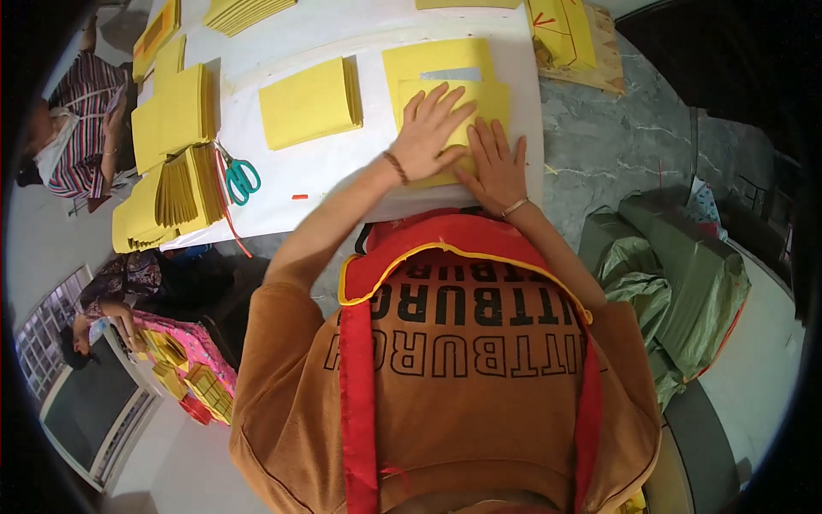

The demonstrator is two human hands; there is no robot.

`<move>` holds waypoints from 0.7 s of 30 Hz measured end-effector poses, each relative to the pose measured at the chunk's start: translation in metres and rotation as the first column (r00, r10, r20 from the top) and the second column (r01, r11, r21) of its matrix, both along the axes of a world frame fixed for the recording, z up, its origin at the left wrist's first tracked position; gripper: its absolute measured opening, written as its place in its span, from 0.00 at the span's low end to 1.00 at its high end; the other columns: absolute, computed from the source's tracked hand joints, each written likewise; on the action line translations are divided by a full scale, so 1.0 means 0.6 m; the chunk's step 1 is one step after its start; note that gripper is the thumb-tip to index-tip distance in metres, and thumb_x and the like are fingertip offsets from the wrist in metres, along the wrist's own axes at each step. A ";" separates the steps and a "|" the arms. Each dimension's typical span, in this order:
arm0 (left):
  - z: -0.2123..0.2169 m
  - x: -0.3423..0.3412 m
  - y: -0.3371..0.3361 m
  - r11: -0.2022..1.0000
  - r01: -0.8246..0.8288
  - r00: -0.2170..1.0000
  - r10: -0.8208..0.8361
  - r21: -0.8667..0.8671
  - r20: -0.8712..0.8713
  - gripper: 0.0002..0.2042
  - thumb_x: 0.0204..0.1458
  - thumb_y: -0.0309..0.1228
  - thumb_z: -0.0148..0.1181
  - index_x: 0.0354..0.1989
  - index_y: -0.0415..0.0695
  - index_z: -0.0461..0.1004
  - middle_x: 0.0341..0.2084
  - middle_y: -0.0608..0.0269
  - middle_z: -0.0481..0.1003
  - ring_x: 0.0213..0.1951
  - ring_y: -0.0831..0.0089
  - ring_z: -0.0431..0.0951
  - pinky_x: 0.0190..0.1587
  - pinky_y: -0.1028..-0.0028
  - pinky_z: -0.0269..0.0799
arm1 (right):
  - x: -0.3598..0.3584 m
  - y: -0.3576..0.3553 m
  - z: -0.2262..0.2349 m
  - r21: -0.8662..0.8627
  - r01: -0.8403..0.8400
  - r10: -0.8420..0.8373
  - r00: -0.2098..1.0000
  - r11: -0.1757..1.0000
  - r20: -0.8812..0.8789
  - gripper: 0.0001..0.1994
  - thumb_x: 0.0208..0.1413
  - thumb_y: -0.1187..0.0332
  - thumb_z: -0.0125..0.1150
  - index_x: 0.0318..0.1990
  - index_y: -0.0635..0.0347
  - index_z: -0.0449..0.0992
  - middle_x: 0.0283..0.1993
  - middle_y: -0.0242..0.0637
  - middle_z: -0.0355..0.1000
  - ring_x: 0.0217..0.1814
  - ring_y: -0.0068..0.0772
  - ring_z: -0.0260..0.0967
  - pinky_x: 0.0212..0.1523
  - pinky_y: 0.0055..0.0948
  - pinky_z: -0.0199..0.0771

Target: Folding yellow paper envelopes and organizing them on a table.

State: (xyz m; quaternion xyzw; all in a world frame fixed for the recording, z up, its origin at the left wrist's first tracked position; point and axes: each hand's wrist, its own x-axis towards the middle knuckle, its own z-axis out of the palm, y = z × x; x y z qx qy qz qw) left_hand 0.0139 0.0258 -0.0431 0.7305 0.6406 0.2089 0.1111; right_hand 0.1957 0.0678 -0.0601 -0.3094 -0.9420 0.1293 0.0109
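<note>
Both my hands rest on yellow paper (488,94) at the right end of the white table. My left hand (431,128) lies across it with fingers spread, a dark beaded bracelet at the wrist. Close beside it, my right hand (498,171) is laid flat along the right edge of the paper, fingers stretched out. Another yellow sheet (402,60) with a silvery grey patch (451,74) shows just beyond. Neither hand grips anything. A folded yellow paper stack (308,103) sits to the left of my hands.
Teal-handled scissors (241,182) lie near more yellow stacks (171,116) at the table's left. A small red piece (300,197) lies on the white table (278,180). Two other people sit at the left. Green wrapped bundles (676,274) stand on the right.
</note>
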 end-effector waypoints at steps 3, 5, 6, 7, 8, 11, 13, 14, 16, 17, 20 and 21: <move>0.017 0.001 -0.012 0.995 0.100 0.993 -0.100 -0.001 -0.063 0.33 0.42 0.36 0.57 0.59 0.45 0.55 0.58 0.47 0.54 0.60 0.51 0.51 0.58 0.53 0.47 | 0.001 0.001 -0.006 0.006 -0.019 0.020 0.996 1.000 -0.084 0.34 0.54 0.45 0.41 0.63 0.55 0.49 0.68 0.35 0.42 0.70 0.40 0.34 0.60 0.63 0.33; 0.020 0.023 -0.015 0.980 0.076 0.924 -0.139 -0.184 -0.357 0.34 0.42 0.36 0.57 0.59 0.39 0.54 0.58 0.42 0.54 0.59 0.50 0.53 0.57 0.54 0.50 | -0.002 0.001 0.005 -0.021 -0.019 0.017 0.994 1.000 -0.106 0.31 0.54 0.51 0.46 0.62 0.56 0.53 0.67 0.38 0.46 0.69 0.44 0.38 0.62 0.57 0.35; 0.019 0.033 -0.009 0.976 0.051 0.888 -0.142 -0.212 -0.438 0.34 0.42 0.36 0.56 0.59 0.35 0.53 0.57 0.40 0.55 0.59 0.50 0.55 0.53 0.54 0.56 | 0.000 0.015 0.000 -0.011 -0.023 0.022 0.993 1.000 -0.113 0.31 0.54 0.51 0.46 0.62 0.56 0.53 0.67 0.38 0.46 0.69 0.44 0.38 0.62 0.57 0.35; 0.019 0.043 -0.008 0.978 0.041 0.886 -0.131 -0.207 -0.444 0.34 0.42 0.36 0.56 0.59 0.35 0.53 0.57 0.40 0.55 0.59 0.50 0.55 0.53 0.54 0.56 | 0.010 0.035 -0.010 -0.179 -0.093 0.036 0.954 0.979 -0.296 0.27 0.54 0.57 0.49 0.60 0.58 0.56 0.65 0.39 0.51 0.67 0.45 0.44 0.62 0.51 0.40; 0.019 0.051 -0.007 0.983 0.021 0.829 -0.118 -0.182 -0.546 0.33 0.43 0.36 0.55 0.59 0.35 0.54 0.57 0.39 0.55 0.58 0.51 0.56 0.51 0.54 0.58 | 0.022 0.050 -0.018 -0.328 -0.192 0.018 0.884 0.925 -0.467 0.25 0.53 0.62 0.51 0.58 0.59 0.60 0.63 0.40 0.55 0.65 0.45 0.49 0.62 0.46 0.46; 0.007 0.048 -0.011 1.000 -0.013 0.771 0.006 -0.006 -0.637 0.28 0.45 0.34 0.52 0.57 0.37 0.58 0.52 0.39 0.61 0.54 0.54 0.63 0.45 0.59 0.64 | 0.044 0.065 0.022 -0.637 -0.041 -0.396 0.752 0.770 -0.527 0.20 0.51 0.70 0.54 0.53 0.62 0.66 0.56 0.42 0.64 0.60 0.42 0.59 0.58 0.35 0.56; 0.018 0.035 0.007 0.994 -0.015 0.936 -0.025 -0.111 -0.352 0.24 0.45 0.32 0.51 0.53 0.38 0.63 0.46 0.43 0.67 0.48 0.57 0.69 0.43 0.65 0.67 | 0.057 0.076 0.024 -0.601 0.099 -0.502 0.665 0.793 -0.554 0.18 0.52 0.70 0.53 0.52 0.61 0.68 0.54 0.41 0.66 0.57 0.36 0.62 0.55 0.32 0.61; 0.027 0.026 0.011 0.998 -0.018 0.955 0.001 -0.056 -0.295 0.22 0.42 0.29 0.53 0.50 0.40 0.66 0.40 0.52 0.71 0.43 0.62 0.72 0.42 0.68 0.68 | 0.057 0.077 0.020 -0.599 0.077 -0.487 0.667 0.797 -0.563 0.18 0.52 0.70 0.53 0.52 0.61 0.68 0.54 0.41 0.66 0.57 0.36 0.62 0.55 0.32 0.61; 0.085 -0.002 0.003 0.997 -0.030 0.963 0.050 0.077 -0.263 0.22 0.41 0.27 0.53 0.50 0.41 0.66 0.41 0.54 0.71 0.43 0.63 0.72 0.43 0.67 0.68 | 0.064 0.070 0.004 -0.701 0.125 -0.607 0.619 0.702 -0.498 0.17 0.53 0.71 0.52 0.52 0.61 0.68 0.53 0.40 0.67 0.55 0.32 0.63 0.54 0.30 0.61; 0.113 -0.023 -0.004 0.977 -0.033 0.973 0.080 0.209 -0.218 0.23 0.41 0.26 0.54 0.51 0.41 0.66 0.42 0.57 0.71 0.43 0.63 0.73 0.43 0.66 0.68 | 0.066 0.068 0.000 -0.701 0.114 -0.602 0.620 0.704 -0.504 0.17 0.53 0.71 0.52 0.52 0.61 0.68 0.53 0.40 0.67 0.55 0.32 0.63 0.54 0.30 0.61; 0.151 -0.126 -0.063 0.866 -0.142 0.882 0.331 0.479 -0.336 0.24 0.41 0.22 0.52 0.52 0.46 0.66 0.45 0.61 0.71 0.46 0.65 0.71 0.46 0.66 0.65 | 0.065 0.065 -0.008 -0.688 0.055 -0.552 0.644 0.724 -0.530 0.16 0.55 0.72 0.51 0.51 0.61 0.69 0.51 0.39 0.69 0.52 0.27 0.66 0.50 0.26 0.64; 0.141 -0.169 -0.083 0.861 -0.162 0.803 0.399 0.483 -0.443 0.24 0.41 0.22 0.51 0.53 0.47 0.66 0.46 0.62 0.71 0.47 0.65 0.70 0.47 0.66 0.64 | 0.062 0.064 -0.011 -0.702 0.048 -0.575 0.615 0.710 -0.539 0.15 0.55 0.72 0.51 0.50 0.61 0.70 0.50 0.38 0.69 0.50 0.27 0.66 0.49 0.25 0.65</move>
